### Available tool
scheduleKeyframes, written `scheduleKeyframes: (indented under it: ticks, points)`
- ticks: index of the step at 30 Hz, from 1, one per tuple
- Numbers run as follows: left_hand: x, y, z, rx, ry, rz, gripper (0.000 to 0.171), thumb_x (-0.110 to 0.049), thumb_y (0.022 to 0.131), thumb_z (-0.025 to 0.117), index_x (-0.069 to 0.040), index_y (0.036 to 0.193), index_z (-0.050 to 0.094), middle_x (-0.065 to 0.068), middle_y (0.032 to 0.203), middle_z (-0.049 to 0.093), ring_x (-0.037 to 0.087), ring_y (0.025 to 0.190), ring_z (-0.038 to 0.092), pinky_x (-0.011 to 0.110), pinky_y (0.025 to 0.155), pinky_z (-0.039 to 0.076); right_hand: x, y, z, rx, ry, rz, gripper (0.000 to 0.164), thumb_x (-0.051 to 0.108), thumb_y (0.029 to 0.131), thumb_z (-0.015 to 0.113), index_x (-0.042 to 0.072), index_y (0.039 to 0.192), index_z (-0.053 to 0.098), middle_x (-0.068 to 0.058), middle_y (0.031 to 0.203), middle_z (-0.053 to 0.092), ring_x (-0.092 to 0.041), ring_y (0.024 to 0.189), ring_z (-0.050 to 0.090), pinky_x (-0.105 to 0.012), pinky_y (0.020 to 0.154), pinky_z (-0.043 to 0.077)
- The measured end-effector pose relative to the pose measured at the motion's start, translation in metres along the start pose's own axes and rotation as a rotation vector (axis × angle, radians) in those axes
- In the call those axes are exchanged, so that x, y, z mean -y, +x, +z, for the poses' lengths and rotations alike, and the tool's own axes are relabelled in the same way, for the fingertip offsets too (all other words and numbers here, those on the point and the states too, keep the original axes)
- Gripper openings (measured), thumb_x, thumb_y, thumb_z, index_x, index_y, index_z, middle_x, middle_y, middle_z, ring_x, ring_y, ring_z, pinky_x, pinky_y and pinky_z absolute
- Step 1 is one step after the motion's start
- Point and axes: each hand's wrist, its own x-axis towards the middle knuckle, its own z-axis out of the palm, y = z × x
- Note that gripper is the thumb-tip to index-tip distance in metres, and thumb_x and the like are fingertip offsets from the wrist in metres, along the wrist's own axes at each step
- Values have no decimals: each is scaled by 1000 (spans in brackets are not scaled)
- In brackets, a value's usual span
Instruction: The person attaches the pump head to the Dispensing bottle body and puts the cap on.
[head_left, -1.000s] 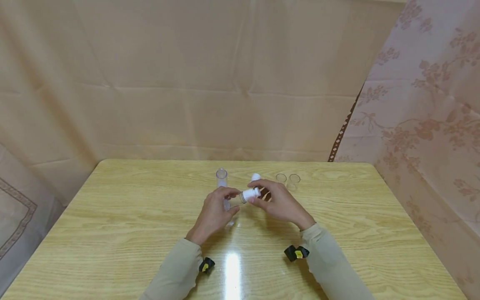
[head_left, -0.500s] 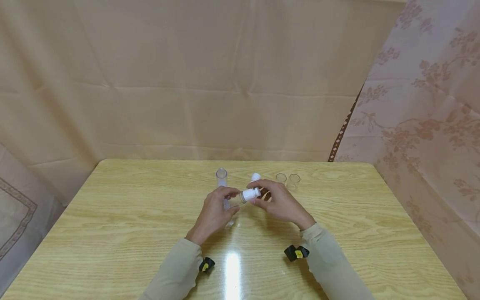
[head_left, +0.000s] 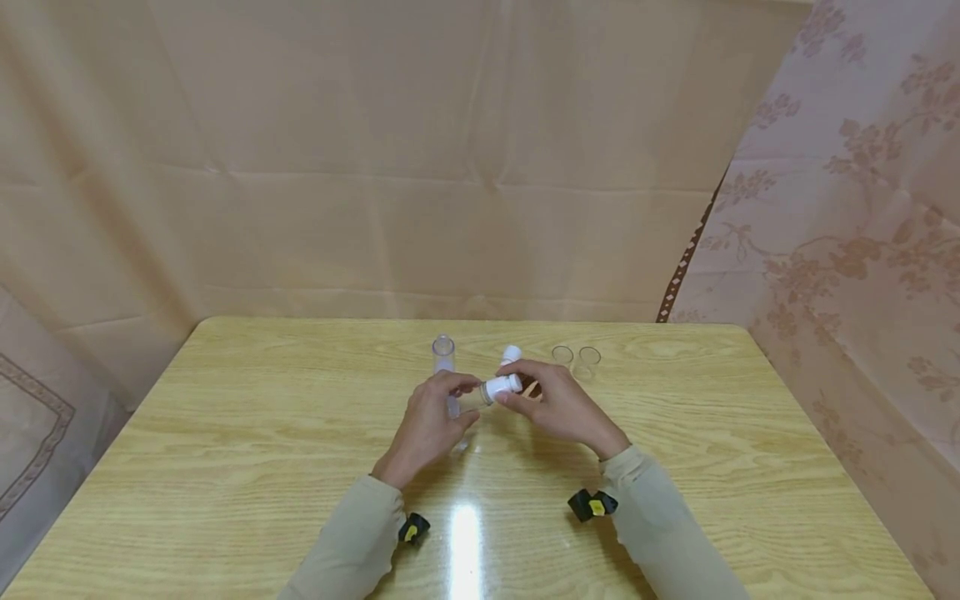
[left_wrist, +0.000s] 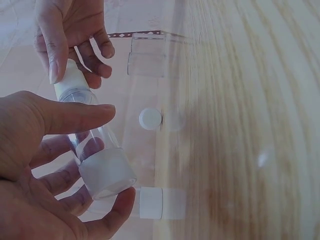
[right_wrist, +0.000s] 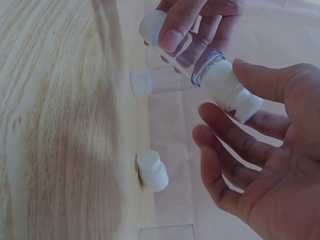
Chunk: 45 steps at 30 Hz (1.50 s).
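My left hand (head_left: 431,421) grips the clear body of a small pump bottle (left_wrist: 107,172), its thumb across the side and fingers beneath. The bottle is tilted above the table, white base toward the left hand. At its other end, my right hand (head_left: 558,400) pinches the white pump top (right_wrist: 225,87) between thumb and fingertips. Clear threads show at the edge of the white collar. Behind the left hand stands a second clear bottle (head_left: 443,354) with a white base. Another white pump top (right_wrist: 153,172) stands beyond the right hand, partly hidden by it in the head view.
Two clear caps (head_left: 589,358) stand side by side at the back right of the wooden table (head_left: 262,433). A beige curtain (head_left: 337,167) hangs behind the table's far edge, and a pink floral cloth (head_left: 847,250) hangs on the right.
Both hands and the bottle stay in nearly the same place. The right fingers shift slightly at the white pump top, which looks turned a little.
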Motion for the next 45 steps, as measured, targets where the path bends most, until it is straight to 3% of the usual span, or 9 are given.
scheduleKeyframes:
  ticks: [8,18,28,37,45]
  points:
    - [1,0,0,6,4,-5,37,1,81,83,-2,116,71,11,110,70,28,101,65,46,89,54,0,-1,0,-20,-15,11,31,23,96,73,13,125,69,1,120,68,-20,109,57,-50,96,47]
    - [0,0,1,-3,-21,-20,37,2,80,84,-2,114,72,11,110,70,30,99,66,46,87,55,2,-1,-1,-34,-20,-43,34,17,93,76,10,125,67,3,106,67,-20,96,58,-35,77,50]
    - [-1,0,1,-5,-26,-23,36,2,80,84,-2,114,72,11,110,70,33,100,66,46,87,55,2,-1,-1,-30,-30,-54,28,15,94,74,14,122,69,5,100,66,-17,87,57,-30,68,49]
    - [-1,0,0,4,-9,-22,36,0,81,83,-3,115,72,10,111,70,29,100,66,44,87,55,1,0,0,-2,-19,-28,28,24,98,70,11,124,69,5,92,64,-18,83,58,-30,68,51]
    - [0,0,0,-1,-13,-23,36,1,80,84,-3,114,72,10,110,70,28,99,66,44,87,56,1,0,1,-12,-26,-36,34,23,97,72,8,127,66,3,101,66,-19,93,59,-37,83,52]
